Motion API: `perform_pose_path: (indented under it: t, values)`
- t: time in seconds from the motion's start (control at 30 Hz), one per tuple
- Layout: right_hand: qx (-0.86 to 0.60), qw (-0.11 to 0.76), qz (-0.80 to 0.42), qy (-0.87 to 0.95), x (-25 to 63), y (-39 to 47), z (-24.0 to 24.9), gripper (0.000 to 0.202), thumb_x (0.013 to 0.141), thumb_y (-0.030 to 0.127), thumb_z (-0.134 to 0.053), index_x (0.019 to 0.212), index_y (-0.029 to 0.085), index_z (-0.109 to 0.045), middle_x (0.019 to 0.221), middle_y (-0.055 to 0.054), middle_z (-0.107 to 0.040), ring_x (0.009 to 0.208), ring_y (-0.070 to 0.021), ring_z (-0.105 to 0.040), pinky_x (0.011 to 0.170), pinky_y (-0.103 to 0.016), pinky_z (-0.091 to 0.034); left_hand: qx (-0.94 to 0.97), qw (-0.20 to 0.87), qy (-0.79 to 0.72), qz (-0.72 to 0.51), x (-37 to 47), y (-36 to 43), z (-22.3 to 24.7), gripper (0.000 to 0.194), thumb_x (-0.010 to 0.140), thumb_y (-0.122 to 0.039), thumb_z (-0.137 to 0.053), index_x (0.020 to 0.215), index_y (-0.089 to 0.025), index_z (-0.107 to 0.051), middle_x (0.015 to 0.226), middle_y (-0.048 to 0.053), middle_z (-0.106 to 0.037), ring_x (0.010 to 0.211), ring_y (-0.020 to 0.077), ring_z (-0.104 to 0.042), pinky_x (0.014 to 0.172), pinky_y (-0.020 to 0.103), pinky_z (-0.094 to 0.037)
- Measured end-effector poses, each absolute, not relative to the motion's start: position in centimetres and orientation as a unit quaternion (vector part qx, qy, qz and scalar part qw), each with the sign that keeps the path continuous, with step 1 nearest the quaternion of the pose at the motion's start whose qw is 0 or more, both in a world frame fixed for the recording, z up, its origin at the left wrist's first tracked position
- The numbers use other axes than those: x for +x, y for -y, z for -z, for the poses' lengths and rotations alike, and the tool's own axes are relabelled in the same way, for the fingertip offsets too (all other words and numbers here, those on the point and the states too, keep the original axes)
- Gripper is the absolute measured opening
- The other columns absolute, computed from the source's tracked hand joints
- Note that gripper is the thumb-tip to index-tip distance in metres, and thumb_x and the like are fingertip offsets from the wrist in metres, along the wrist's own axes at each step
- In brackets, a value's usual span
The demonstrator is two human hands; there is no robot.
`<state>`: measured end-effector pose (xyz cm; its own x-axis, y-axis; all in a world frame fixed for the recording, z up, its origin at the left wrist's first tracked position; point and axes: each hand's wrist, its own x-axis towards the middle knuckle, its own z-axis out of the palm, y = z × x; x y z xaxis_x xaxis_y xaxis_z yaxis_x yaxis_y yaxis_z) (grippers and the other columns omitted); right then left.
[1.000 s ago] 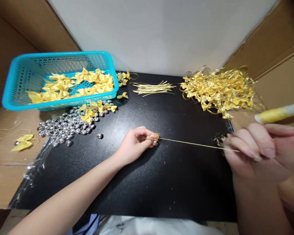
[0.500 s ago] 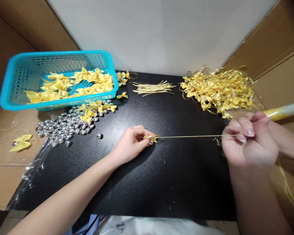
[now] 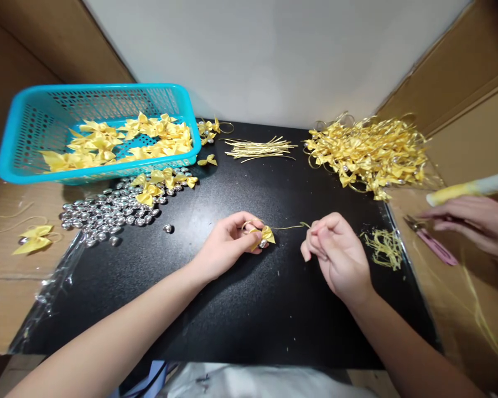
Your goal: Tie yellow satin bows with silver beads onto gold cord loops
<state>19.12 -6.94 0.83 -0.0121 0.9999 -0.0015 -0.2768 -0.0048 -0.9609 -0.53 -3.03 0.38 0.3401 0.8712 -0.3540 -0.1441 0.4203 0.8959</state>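
My left hand [image 3: 228, 243] pinches a small yellow ribbon bow [image 3: 265, 235] with a silver bead under it, just above the black mat [image 3: 240, 309]. A thin gold thread [image 3: 288, 226] runs slack from the bow to my right hand [image 3: 336, 251], whose fingertips are closed on the thread's end. The two hands are a short gap apart near the mat's middle.
A turquoise basket [image 3: 25, 143] of yellow bows stands back left, with silver beads [image 3: 103, 213] in front. Cut gold threads [image 3: 259, 148] and a heap of finished bows [image 3: 369, 152] lie at the back. Thread scraps [image 3: 384, 246], pink scissors [image 3: 434, 243] and another person's hand [image 3: 473, 221] are at the right.
My right hand moved left from the mat's right edge to close beside the bow, and the taut thread went slack. The other person's hand now reaches beside the scissors.
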Motion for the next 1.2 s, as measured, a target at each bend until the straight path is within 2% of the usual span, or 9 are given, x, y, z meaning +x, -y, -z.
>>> perform_pose_path:
  t: [0.07,0.27,0.33,0.47,0.57,0.8,0.93,1.07,1.2]
  values:
    - [-0.463,0.54,-0.547,0.441,18.9,7.1,-0.8,0.021,0.09,0.038,-0.061,0.08,0.02,-0.059,0.06,0.006,-0.044,0.049,-0.0068,-0.038,0.048,-0.022,-0.033,0.428,0.704,-0.441,-0.357,-0.5,3.3,-0.3,0.017,0.073,-0.023,-0.074,0.083,-0.016,-0.062,0.073,0.0,-0.066,0.064,0.0105,-0.063,0.061,0.022,-0.054]
    - [-0.556,0.46,-0.517,0.461,17.4,7.0,-0.9,0.026,0.078,0.041,-0.071,0.079,0.016,-0.066,0.05,0.008,-0.035,0.046,-0.0052,-0.028,0.042,-0.021,-0.021,0.542,0.619,-0.42,-0.382,-0.2,4.3,-0.5,0.011,0.08,-0.022,-0.07,0.083,-0.017,-0.061,0.075,0.001,-0.063,0.067,0.011,-0.062,0.06,0.019,-0.051]
    - [-0.552,0.459,-0.53,0.452,17.0,7.0,-0.8,0.029,0.074,0.043,-0.073,0.076,0.015,-0.067,0.051,0.005,-0.043,0.046,-0.0055,-0.033,0.042,-0.021,-0.025,0.591,0.575,-0.412,-0.388,-0.2,4.6,-0.4,0.008,0.081,-0.02,-0.069,0.081,-0.016,-0.062,0.077,0.002,-0.062,0.068,0.0107,-0.061,0.059,0.018,-0.05]
    - [-0.544,0.459,-0.551,0.437,16.9,6.9,-0.7,0.031,0.07,0.046,-0.075,0.07,0.016,-0.067,0.063,-0.002,-0.062,0.054,-0.0095,-0.05,0.05,-0.023,-0.04,0.653,0.521,-0.389,-0.388,-0.3,4.7,-0.4,0.003,0.081,-0.016,-0.067,0.078,-0.015,-0.065,0.077,0.002,-0.061,0.069,0.0099,-0.061,0.059,0.017,-0.05]
    - [-0.545,0.452,-0.558,0.432,17.0,6.8,-0.7,0.032,0.072,0.047,-0.073,0.071,0.016,-0.065,0.062,-0.002,-0.062,0.055,-0.0101,-0.051,0.051,-0.023,-0.041,0.63,0.542,-0.383,-0.403,-0.2,4.6,-0.5,0.006,0.081,-0.014,-0.066,0.075,-0.015,-0.065,0.074,0.001,-0.061,0.067,0.008,-0.06,0.061,0.016,-0.049]
    - [-0.544,0.436,-0.556,0.453,17.2,6.6,-0.3,0.031,0.076,0.045,-0.07,0.072,0.016,-0.061,0.051,0.007,-0.041,0.046,-0.0054,-0.032,0.043,-0.02,-0.026,0.474,0.674,-0.405,-0.396,0.4,4.5,-0.6,0.01,0.075,-0.017,-0.072,0.071,-0.014,-0.064,0.066,0.0,-0.067,0.062,0.0084,-0.063,0.061,0.017,-0.05]
    - [-0.492,0.499,-0.567,0.433,18.8,6.5,-1.3,0.021,0.081,0.038,-0.068,0.08,0.018,-0.062,0.053,0.008,-0.034,0.047,-0.006,-0.029,0.044,-0.021,-0.025,0.393,0.71,-0.433,-0.392,0.5,4.2,-0.4,0.013,0.071,-0.021,-0.075,0.071,-0.014,-0.064,0.066,0.001,-0.071,0.061,0.0098,-0.064,0.062,0.019,-0.051]
    - [-0.385,0.604,-0.568,0.405,21.0,6.3,-3.4,0.015,0.086,0.032,-0.063,0.075,0.021,-0.061,0.052,0.008,-0.026,0.046,-0.0078,-0.026,0.045,-0.022,-0.028,0.369,0.712,-0.453,-0.39,0.5,3.8,-0.2,0.013,0.066,-0.021,-0.077,0.068,-0.013,-0.067,0.067,0.001,-0.07,0.062,0.0112,-0.065,0.063,0.022,-0.053]
    - [-0.361,0.647,-0.563,0.366,22.8,6.1,-5.2,0.017,0.085,0.028,-0.065,0.072,0.023,-0.056,0.055,0.008,-0.016,0.044,-0.0087,-0.015,0.039,-0.022,-0.021,0.411,0.678,-0.468,-0.389,0.4,3.6,-0.1,0.007,0.065,-0.017,-0.074,0.069,-0.013,-0.071,0.067,0.0,-0.064,0.061,0.0112,-0.064,0.062,0.024,-0.052]
